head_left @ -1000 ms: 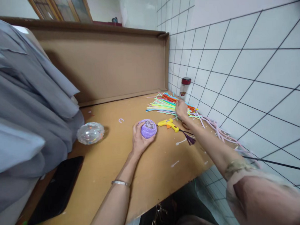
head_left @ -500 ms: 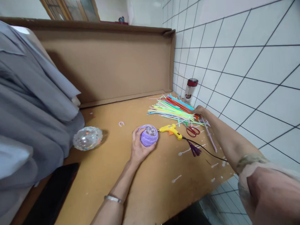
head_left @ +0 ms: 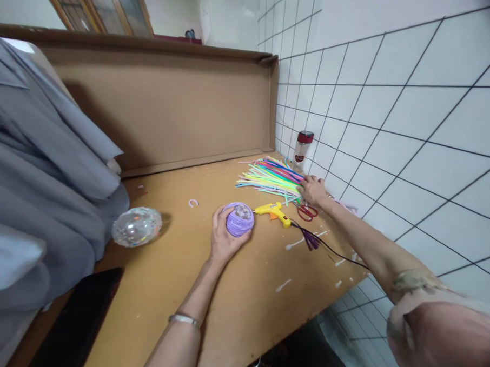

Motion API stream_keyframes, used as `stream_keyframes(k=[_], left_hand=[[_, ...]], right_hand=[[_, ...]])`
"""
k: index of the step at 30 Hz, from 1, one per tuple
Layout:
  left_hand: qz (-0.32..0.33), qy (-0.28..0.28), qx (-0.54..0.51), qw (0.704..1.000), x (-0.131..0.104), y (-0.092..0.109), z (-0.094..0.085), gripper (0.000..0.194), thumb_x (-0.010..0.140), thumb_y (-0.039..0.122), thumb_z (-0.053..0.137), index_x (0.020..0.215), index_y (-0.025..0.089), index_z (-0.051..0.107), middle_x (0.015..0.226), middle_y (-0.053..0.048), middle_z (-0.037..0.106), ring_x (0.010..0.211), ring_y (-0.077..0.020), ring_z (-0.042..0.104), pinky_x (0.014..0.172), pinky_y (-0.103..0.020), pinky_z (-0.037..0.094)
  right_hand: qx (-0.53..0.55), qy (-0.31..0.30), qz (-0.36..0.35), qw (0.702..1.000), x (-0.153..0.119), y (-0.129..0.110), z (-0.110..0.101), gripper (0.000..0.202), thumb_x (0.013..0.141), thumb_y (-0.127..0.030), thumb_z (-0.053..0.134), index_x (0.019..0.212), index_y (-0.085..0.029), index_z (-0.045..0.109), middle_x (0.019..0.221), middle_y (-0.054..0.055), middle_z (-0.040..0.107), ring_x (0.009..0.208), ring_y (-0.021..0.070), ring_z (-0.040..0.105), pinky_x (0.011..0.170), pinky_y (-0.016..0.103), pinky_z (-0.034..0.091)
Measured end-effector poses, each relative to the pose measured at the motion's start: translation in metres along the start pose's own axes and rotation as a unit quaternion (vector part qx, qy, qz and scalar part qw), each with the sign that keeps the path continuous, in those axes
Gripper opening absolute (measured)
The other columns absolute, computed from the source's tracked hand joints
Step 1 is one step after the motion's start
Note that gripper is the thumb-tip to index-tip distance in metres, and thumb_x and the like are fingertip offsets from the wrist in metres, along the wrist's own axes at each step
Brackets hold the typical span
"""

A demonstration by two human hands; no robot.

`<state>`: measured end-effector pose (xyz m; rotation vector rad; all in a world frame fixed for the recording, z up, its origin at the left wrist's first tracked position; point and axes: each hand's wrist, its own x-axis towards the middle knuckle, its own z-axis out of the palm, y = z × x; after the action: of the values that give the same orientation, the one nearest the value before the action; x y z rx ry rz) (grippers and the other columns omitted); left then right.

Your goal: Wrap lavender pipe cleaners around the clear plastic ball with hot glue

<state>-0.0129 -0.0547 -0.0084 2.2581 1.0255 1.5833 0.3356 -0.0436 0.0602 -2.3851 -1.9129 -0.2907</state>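
Observation:
My left hand (head_left: 223, 236) is closed around a ball (head_left: 241, 222) wound with fuzzy purple pipe cleaner, its greyish top uncovered. Directly right of the ball lies a yellow glue gun (head_left: 274, 211), its nozzle toward the ball. My right hand (head_left: 313, 190) is at the right end of a pile of coloured pipe cleaners (head_left: 269, 177), its fingers bent down over their ends; the fingertips are partly hidden. Red-handled scissors (head_left: 307, 212) lie just below that hand, partly under the pile.
On the left are a clear ball with coloured specks (head_left: 137, 227), a black flat object (head_left: 73, 331) and grey cloth (head_left: 45, 160). A jar with a red lid (head_left: 303, 146) stands by the tiled wall (head_left: 388, 107). A purple bundle (head_left: 310, 239) lies near the black cord (head_left: 341, 252).
My right hand has shifted over the end of the pile, and blue and pink pipe cleaners now show where red ones lay. My left hand keeps its hold. The view has turned slightly right.

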Motion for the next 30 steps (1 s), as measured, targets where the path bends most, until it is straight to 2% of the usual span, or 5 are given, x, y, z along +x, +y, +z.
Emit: stream_keyframes(k=[5, 10, 15, 19, 30], left_hand=[[-0.008, 0.001, -0.004, 1.000, 0.000, 0.000, 0.000, 0.076, 0.064, 0.027, 0.086, 0.130, 0.023, 0.049, 0.133, -0.013, 0.051, 0.125, -0.0292, 0.057, 0.107, -0.049, 0.051], [-0.009, -0.002, -0.001, 1.000, 0.000, 0.001, -0.001, 0.075, 0.064, 0.028, 0.085, 0.130, 0.022, 0.050, 0.133, -0.014, 0.052, 0.125, -0.0293, 0.056, 0.108, -0.048, 0.050], [-0.010, -0.004, 0.003, 1.000, 0.002, 0.003, -0.002, 0.073, 0.066, 0.030, 0.085, 0.130, 0.023, 0.049, 0.132, -0.013, 0.052, 0.125, -0.0290, 0.057, 0.108, -0.048, 0.050], [-0.018, -0.005, 0.003, 1.000, 0.002, 0.004, -0.002, 0.073, 0.066, 0.030, 0.085, 0.130, 0.024, 0.049, 0.133, -0.013, 0.052, 0.126, -0.0293, 0.056, 0.108, -0.048, 0.050], [-0.022, -0.012, 0.002, 1.000, 0.002, 0.004, -0.003, 0.075, 0.065, 0.030, 0.085, 0.130, 0.024, 0.049, 0.134, -0.013, 0.052, 0.127, -0.0296, 0.056, 0.109, -0.048, 0.049]], right_hand=[[-0.010, -0.016, 0.006, 1.000, 0.008, 0.003, -0.005, 0.048, 0.103, -0.026, 0.025, 0.118, -0.010, 0.068, 0.130, 0.020, 0.063, 0.117, 0.0288, 0.053, 0.094, 0.038, 0.038], [-0.009, -0.016, 0.019, 1.000, 0.026, -0.004, -0.009, 0.045, 0.099, -0.020, 0.032, 0.124, -0.016, 0.069, 0.126, 0.020, 0.063, 0.115, 0.0297, 0.055, 0.093, 0.039, 0.038], [-0.014, -0.015, 0.048, 0.999, 0.047, -0.014, -0.007, 0.041, 0.094, -0.018, 0.038, 0.117, -0.012, 0.072, 0.129, 0.024, 0.060, 0.120, 0.0335, 0.053, 0.098, 0.044, 0.039], [-0.004, -0.028, 0.060, 0.998, 0.060, -0.022, -0.007, 0.038, 0.095, -0.021, 0.043, 0.118, -0.010, 0.072, 0.127, 0.024, 0.064, 0.117, 0.0318, 0.058, 0.095, 0.039, 0.045], [0.065, -0.031, 0.095, 0.993, 0.060, -0.036, 0.002, 0.033, 0.086, -0.006, 0.051, 0.111, -0.007, 0.072, 0.119, 0.026, 0.070, 0.110, 0.0310, 0.067, 0.092, 0.039, 0.049]])
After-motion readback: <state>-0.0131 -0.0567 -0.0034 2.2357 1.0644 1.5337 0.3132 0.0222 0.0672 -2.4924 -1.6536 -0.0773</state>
